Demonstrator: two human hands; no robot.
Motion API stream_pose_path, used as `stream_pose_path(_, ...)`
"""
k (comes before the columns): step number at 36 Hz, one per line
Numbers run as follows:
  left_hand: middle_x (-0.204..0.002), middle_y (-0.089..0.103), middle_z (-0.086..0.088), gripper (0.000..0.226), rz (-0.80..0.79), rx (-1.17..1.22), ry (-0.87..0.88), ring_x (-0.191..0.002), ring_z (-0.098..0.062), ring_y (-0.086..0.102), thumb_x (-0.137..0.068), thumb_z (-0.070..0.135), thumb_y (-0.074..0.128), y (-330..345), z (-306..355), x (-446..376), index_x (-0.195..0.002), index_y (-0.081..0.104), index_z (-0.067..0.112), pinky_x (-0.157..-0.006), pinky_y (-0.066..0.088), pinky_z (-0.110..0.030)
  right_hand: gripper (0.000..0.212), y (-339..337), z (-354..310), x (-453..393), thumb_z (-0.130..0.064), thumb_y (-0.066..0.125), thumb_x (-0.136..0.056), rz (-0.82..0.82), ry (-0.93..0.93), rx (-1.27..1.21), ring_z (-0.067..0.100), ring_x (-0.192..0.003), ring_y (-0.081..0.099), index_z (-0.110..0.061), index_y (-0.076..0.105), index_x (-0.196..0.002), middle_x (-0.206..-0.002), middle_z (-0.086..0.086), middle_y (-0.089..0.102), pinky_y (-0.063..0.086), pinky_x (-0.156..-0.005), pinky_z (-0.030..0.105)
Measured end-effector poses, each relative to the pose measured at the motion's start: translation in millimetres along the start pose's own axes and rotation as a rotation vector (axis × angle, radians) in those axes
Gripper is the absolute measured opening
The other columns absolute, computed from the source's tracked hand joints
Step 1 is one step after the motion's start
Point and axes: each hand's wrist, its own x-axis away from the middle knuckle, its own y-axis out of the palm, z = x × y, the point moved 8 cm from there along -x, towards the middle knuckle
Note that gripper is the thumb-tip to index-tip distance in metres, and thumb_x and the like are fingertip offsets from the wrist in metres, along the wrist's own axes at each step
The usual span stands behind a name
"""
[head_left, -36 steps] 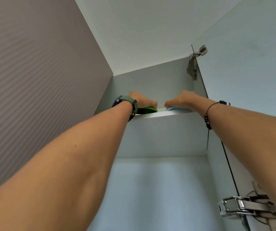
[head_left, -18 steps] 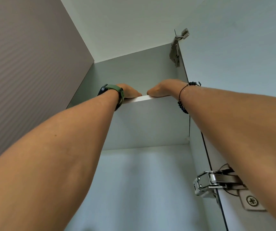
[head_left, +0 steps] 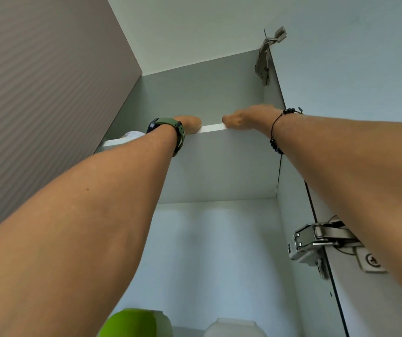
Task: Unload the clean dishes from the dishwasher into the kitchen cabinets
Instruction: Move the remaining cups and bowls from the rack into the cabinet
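Both arms up at top shelf [head_left: 213, 127]; left hand [head_left: 189, 124] and right hand [head_left: 246, 117] reach over its edge, grip hidden, cannot tell — judge: seat dishes well back before withdrawing.

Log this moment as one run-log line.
stage: reaching onto top shelf | left hand: over shelf edge, fingers hidden | right hand: same | held items: cannot tell

cabinet shelf [head_left: 213, 128]: smooth matt white laminate
cabinet door [head_left: 365, 57]: smooth, pale, faint sheen
lower hinge [head_left: 316, 242]: shiny bare metal
watch strap [head_left: 170, 123]: matt green rubbery band
bracelet [head_left: 275, 142]: glossy dark beads
green bowl [head_left: 132, 323]: smooth, glossy
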Motion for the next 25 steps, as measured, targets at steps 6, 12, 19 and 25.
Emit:
stream_pose_path(6,-0.150,0.027,-0.021,0.045,-0.003,0.058,-0.042,-0.137,-0.034,0.028,-0.102,0.020,0.023,7,-21,-1,-0.142,0.031,0.001,-0.111,0.023,-0.035,0.062,-2,1,9,-0.051,0.019,-0.095,0.026,-0.009,-0.018,0.036,-0.139,0.025,-0.020,0.018,-0.149,-0.154,0.013,0.023,0.023,-0.111,0.044)
stream_pose_path(12,-0.155,0.015,-0.017,0.057,-0.025,-0.055,-0.097,-0.143,-0.035,0.010,-0.100,0.042,0.016,3,-50,31,-0.149,0.017,0.013,-0.117,0.009,-0.045,0.075,-3,0,31,-0.062,0.017,-0.093,-0.043,-0.034,-0.052,0.036,-0.143,0.014,-0.015,0.006,-0.150,-0.156,0.017,0.013,0.015,-0.115,0.048)
stream_pose_path(19,-0.145,0.036,-0.023,0.043,-0.146,-0.103,-0.027,-0.134,-0.034,0.033,-0.103,0.018,0.023,-16,-50,95,-0.137,0.038,-0.005,-0.106,0.028,-0.032,0.084,0,-13,102,-0.064,0.023,-0.091,-0.076,-0.105,0.022,0.037,-0.144,0.000,-0.005,0.009,-0.149,-0.154,0.025,0.002,0.010,-0.115,0.049)
stream_pose_path(25,-0.140,0.037,-0.025,0.042,-0.108,-0.189,-0.019,-0.130,-0.036,0.035,-0.098,0.021,0.028,-38,-61,158,-0.128,0.044,-0.004,-0.109,0.030,-0.046,0.081,13,-24,172,-0.057,0.020,-0.095,-0.169,-0.237,-0.008,0.034,-0.144,0.001,0.002,0.005,-0.148,-0.155,0.024,0.002,0.007,-0.117,0.045)
